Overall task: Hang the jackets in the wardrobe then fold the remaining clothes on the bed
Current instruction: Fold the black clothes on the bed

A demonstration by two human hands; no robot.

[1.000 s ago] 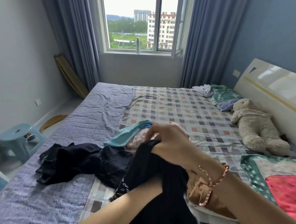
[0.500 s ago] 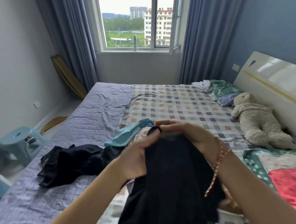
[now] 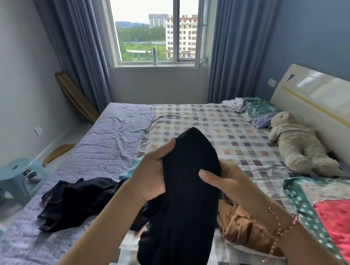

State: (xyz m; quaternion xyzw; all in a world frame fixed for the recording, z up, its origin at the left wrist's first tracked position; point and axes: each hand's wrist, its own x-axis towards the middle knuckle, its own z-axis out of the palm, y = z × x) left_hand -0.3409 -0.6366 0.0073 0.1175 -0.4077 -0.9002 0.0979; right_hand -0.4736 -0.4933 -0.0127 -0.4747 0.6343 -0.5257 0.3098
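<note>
Left hand (image 3: 150,175) and right hand (image 3: 223,180) both grip black garment (image 3: 186,193) above bed (image 3: 100,150)

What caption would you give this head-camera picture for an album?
Left hand and right hand grip a black garment above a bed strewn with unfolded clothes.

1. A black knit garment (image 3: 190,193) is held up over the bed (image 3: 112,136), rounded end on top, with the rest hanging in loose folds. The left hand (image 3: 152,175) and right hand (image 3: 225,182) grip its two sides.
2. A dark heap of clothes (image 3: 77,199) lies crumpled on the purple sheet at left.
3. A brown garment (image 3: 245,229) lies bunched on the checked sheet, just right of the black one.
4. A teal garment (image 3: 129,172) shows partly behind the left hand.
</note>
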